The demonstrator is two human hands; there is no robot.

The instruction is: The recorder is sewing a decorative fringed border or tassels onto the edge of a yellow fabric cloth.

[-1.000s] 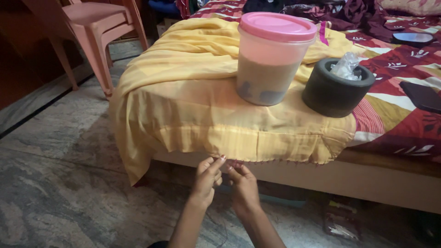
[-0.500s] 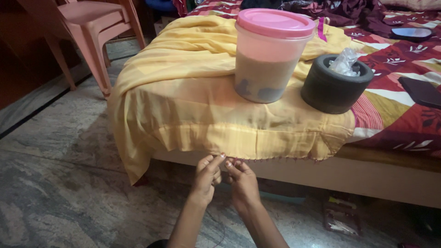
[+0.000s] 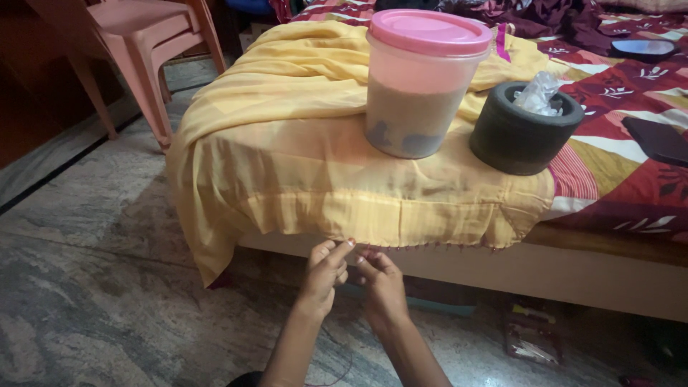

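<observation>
A yellow cloth hangs over the corner of a bed, its lower hem lined with small dark red beads or stitches. My left hand pinches the hem's edge between thumb and forefinger. Just to its right, my right hand has its fingertips pressed together at the same spot on the hem, and a thin dark thread trails down past my left forearm to the floor. Whether a needle is held cannot be made out.
A clear plastic jar with a pink lid and a dark round stone holder with crumpled plastic weigh the cloth down. The bed has a red patterned sheet. A pink plastic chair stands at the left on the marble floor.
My hands stay at the same spot on the hem with only small finger movement. The view has shifted slightly.
</observation>
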